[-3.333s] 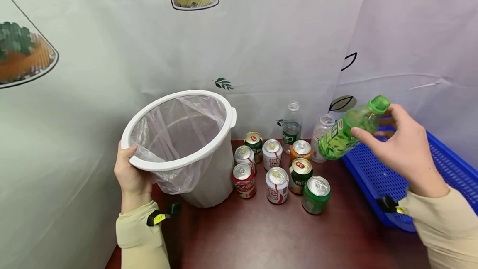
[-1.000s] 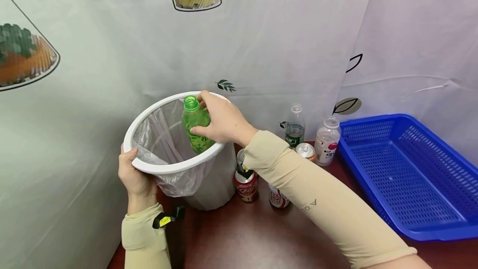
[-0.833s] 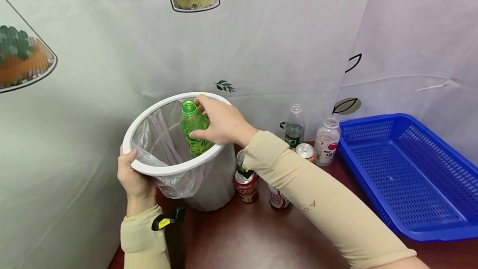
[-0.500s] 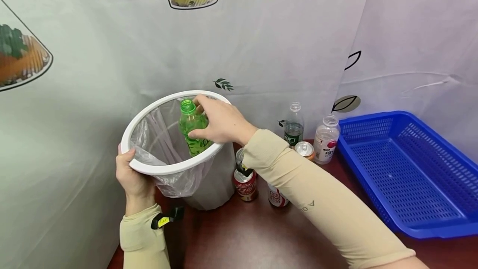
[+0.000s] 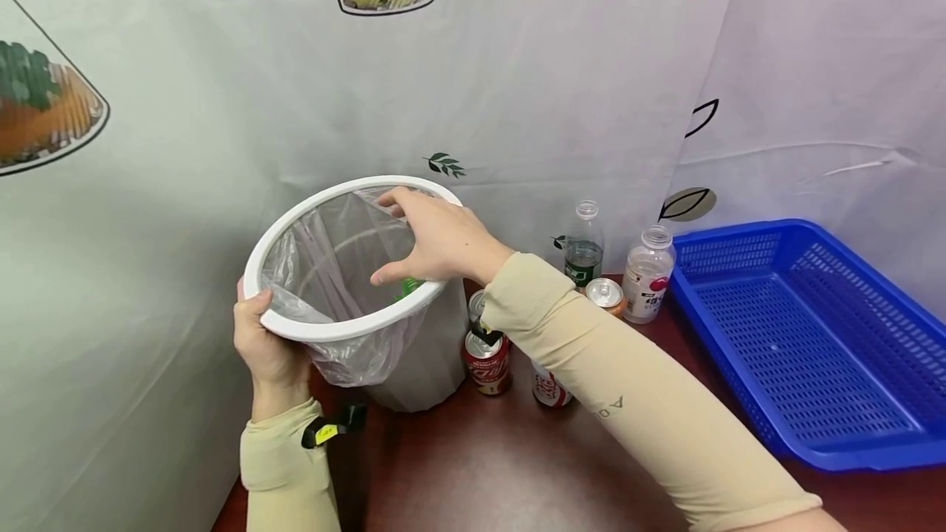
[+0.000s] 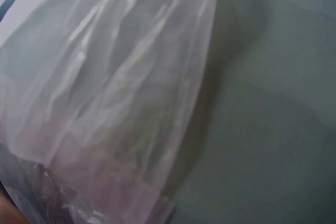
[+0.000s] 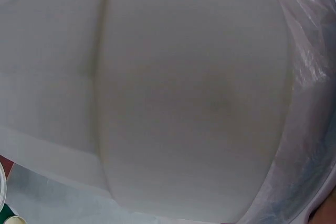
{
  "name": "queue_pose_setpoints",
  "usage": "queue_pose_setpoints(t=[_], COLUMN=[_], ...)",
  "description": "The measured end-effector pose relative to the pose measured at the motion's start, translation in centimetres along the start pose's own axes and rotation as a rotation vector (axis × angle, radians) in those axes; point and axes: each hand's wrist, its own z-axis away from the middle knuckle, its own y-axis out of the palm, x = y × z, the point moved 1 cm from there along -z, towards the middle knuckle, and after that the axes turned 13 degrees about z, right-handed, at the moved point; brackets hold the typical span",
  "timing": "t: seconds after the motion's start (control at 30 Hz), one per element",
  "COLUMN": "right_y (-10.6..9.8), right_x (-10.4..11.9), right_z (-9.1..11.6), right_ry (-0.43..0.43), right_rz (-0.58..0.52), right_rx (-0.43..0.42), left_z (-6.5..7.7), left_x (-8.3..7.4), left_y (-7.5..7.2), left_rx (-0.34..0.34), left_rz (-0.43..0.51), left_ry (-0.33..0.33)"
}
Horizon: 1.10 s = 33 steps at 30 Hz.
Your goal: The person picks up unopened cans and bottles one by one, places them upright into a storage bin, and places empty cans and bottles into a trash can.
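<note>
A grey trash bin (image 5: 421,372) with a white rim stands tilted on the dark red table, lined with a clear plastic bag (image 5: 318,261). My left hand (image 5: 268,351) grips the rim on its left side, thumb over the top. Over the bin's mouth, my right hand (image 5: 447,238) has its thumb and fingers spread, with nothing between them. Below the thumb, a bit of the green plastic bottle (image 5: 406,290) shows inside the bin; the near rim hides the rest. The left wrist view shows the bag's overhang (image 6: 121,77) against the bin wall; the right wrist view shows mostly bin wall (image 7: 194,93).
Right of the bin stand a red can (image 5: 488,369), a white-and-red can (image 5: 548,388) and an orange can (image 5: 606,295); the right sleeve hides others. Two clear bottles, one green-labelled (image 5: 584,257), one with a cherry label (image 5: 648,282), stand behind. A blue basket (image 5: 798,351) lies at right.
My right hand carried the green bottle from the right to the bin, then released it. The bottle has dropped inside. The left hand keeps its grip on the rim.
</note>
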Motion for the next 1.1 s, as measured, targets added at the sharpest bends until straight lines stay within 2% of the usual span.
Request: queue_pose_setpoints(t=[0.27, 0.37, 0.5, 0.57, 0.73, 0.9, 1.1], right_y=[0.0, 0.2, 0.4, 0.4, 0.3, 0.0, -0.3], right_x=[-0.4, -0.7, -1.2, -1.5, -2.9, -5.4, -10.8], right_z=[0.2, 0.5, 1.1, 1.6, 3.1, 5.5, 9.6], right_ry=[0.006, -0.026, -0.110, -0.152, -0.204, -0.190, -0.139], right_rz=[0.004, -0.074, -0.189, -0.199, -0.139, -0.095, -0.049], right_rx=[-0.032, -0.104, -0.234, -0.281, -0.362, -0.423, -0.460], left_z=[0.0, 0.0, 0.0, 0.0, -0.1, -0.1, -0.1], left_x=[0.3, 0.3, 0.2, 0.1, -0.1, -0.2, 0.0], left_y=[0.2, 0.3, 0.2, 0.2, -0.1, -0.2, 0.1], left_rx=[0.006, 0.006, 0.004, 0.003, -0.019, -0.029, -0.010], left_rz=[0.015, 0.020, 0.025, 0.017, 0.044, 0.048, 0.060], left_ry=[-0.012, -0.001, 0.014, 0.020, 0.025, 0.021, 0.003])
